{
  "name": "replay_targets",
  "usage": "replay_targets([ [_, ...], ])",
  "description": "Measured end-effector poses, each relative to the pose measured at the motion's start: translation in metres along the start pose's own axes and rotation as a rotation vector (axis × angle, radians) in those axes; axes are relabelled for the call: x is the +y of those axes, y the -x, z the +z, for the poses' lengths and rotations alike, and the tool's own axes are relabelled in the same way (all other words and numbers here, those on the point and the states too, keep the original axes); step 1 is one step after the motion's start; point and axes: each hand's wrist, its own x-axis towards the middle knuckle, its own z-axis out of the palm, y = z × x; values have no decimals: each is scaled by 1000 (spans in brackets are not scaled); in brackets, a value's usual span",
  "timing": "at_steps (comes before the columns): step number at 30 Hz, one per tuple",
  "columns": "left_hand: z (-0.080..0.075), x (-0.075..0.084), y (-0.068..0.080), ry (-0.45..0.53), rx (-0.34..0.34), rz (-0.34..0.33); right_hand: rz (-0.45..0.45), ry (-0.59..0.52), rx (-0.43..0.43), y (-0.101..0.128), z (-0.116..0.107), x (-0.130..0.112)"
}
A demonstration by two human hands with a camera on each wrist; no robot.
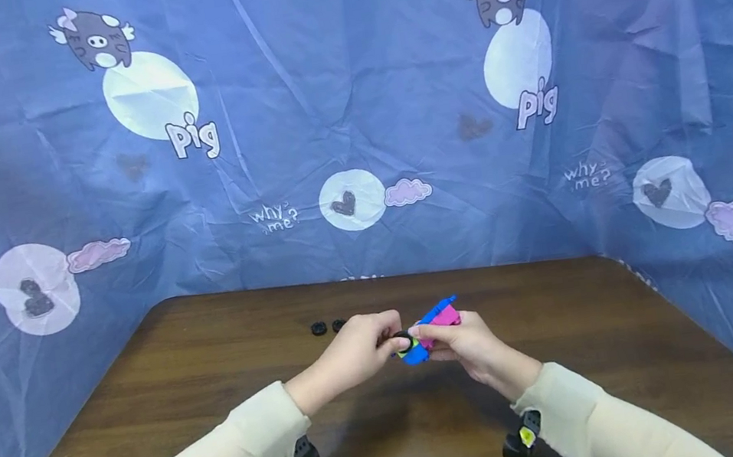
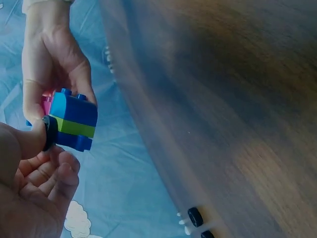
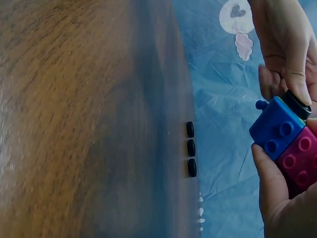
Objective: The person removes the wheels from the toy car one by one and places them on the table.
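Note:
Over the table, a toy car of building blocks, in blue, pink and lime green, is gripped by my right hand between thumb and fingers. Its studded top shows in the right wrist view, with a blue brick beside a pink one. A black wheel sits against the car's side. On that wheel lies the thumb of my left hand, with its fingers bent beneath, as the left wrist view shows. The lime green layer runs between blue parts at the car's end.
Three loose black wheels stand in a row on the brown wooden table, toward its far edge. A blue printed cloth hangs behind and along both sides of the table.

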Motion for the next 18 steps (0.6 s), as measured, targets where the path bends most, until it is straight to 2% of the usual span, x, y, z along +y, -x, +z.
replay_targets([
  [3, -2, -2, 2, -32, 19, 0, 11, 8, -7, -1, 5, -2],
  [8, 1, 1, 4, -25, 50, -25, 8, 10, -13, 1, 4, -4],
  [18, 9, 3, 2, -7, 93, -77, 20, -1, 42, 1, 4, -5],
])
